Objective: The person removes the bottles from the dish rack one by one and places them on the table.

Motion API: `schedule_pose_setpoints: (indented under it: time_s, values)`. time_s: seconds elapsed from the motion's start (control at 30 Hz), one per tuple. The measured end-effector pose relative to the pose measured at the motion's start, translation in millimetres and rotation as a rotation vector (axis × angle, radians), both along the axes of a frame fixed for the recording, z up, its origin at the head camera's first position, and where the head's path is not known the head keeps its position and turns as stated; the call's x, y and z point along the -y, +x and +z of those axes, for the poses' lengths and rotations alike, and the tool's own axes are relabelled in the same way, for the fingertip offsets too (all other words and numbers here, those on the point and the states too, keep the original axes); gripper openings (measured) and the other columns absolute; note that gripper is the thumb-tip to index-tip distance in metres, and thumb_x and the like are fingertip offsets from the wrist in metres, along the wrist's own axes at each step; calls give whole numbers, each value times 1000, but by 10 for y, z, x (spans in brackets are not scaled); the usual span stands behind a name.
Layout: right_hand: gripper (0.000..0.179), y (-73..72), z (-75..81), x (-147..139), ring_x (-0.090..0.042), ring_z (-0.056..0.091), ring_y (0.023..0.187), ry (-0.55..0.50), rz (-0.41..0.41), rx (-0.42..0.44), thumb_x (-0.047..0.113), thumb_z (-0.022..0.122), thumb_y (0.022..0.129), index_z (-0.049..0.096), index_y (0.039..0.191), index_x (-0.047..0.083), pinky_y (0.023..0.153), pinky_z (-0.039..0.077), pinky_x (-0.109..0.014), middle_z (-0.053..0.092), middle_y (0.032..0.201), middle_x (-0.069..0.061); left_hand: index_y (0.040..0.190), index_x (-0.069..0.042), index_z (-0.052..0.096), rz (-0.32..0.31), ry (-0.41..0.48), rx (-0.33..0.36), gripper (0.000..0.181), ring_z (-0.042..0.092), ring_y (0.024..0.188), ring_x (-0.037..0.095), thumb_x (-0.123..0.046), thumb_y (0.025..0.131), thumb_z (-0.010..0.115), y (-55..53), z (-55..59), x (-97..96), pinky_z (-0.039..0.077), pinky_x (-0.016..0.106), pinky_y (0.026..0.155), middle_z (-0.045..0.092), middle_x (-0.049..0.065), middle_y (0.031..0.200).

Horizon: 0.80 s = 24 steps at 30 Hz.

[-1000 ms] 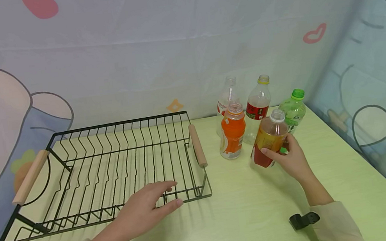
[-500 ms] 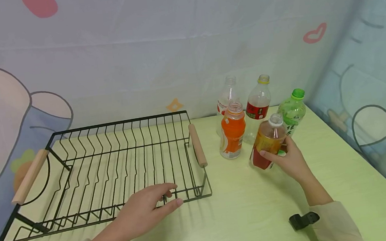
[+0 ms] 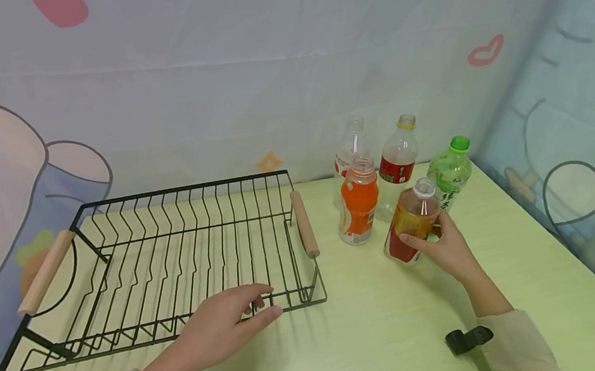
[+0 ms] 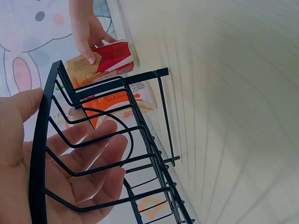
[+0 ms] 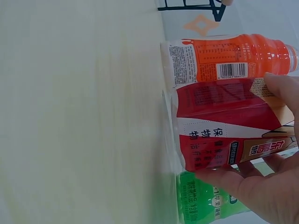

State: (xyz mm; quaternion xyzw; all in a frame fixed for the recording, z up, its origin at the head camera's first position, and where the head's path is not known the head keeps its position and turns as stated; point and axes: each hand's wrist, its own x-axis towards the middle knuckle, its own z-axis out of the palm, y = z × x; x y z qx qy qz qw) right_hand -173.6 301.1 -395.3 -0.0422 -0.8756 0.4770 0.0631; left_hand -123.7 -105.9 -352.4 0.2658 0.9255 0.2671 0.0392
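In the head view my right hand (image 3: pixel 444 248) grips a clear, capless bottle (image 3: pixel 411 222) with a red and yellow label, thumb on the near side. Its base is close over the table in the right wrist view, where the thumb and fingers (image 5: pixel 219 182) hold its label from both sides. My left hand (image 3: pixel 223 323) hovers with relaxed fingers over the front right of a black wire dish rack (image 3: pixel 188 228) with wooden handles. From the left wrist view, the rack's wires overlap the loosely bent fingers (image 4: pixel 110 149).
Close around the held bottle stand an orange-labelled bottle (image 3: pixel 359 203), a clear bottle with a red label (image 3: pixel 396 169), another clear bottle (image 3: pixel 350 146) and a green bottle (image 3: pixel 451 169). A printed cloth (image 3: pixel 201 99) hangs behind the pale table (image 3: pixel 346 337).
My right hand has brought the red and yellow bottle slightly left and toward me. The left hand and the rack have stayed in place.
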Motion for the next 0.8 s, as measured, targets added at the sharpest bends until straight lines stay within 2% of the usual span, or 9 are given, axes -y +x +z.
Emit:
schedule_pose_setpoints:
  time_s: [0.17,0.4,0.8]
  values:
    - [86,2,7,6,-44,34,132,1,4,11,34,70,88,20,148,-1,107,32,-58,32,146,-25,120,-19,64,2,-7,-14,50,55,84,4,-58,94,49,7,-6,1,48,29,73,61,-15,96]
    - [86,-4,-11,-1,-44,34,132,-4,15,18,33,70,88,18,148,0,106,33,-58,31,146,-24,120,-18,64,-8,0,-11,51,55,83,3,-58,94,48,19,16,9,48,29,72,61,-15,96]
    - [88,-11,-42,-2,-45,33,133,-7,14,46,37,69,88,16,149,0,106,32,-60,29,149,-24,121,-18,64,-12,-18,-27,51,56,82,3,-58,95,47,7,-9,4,48,29,73,60,-15,96]
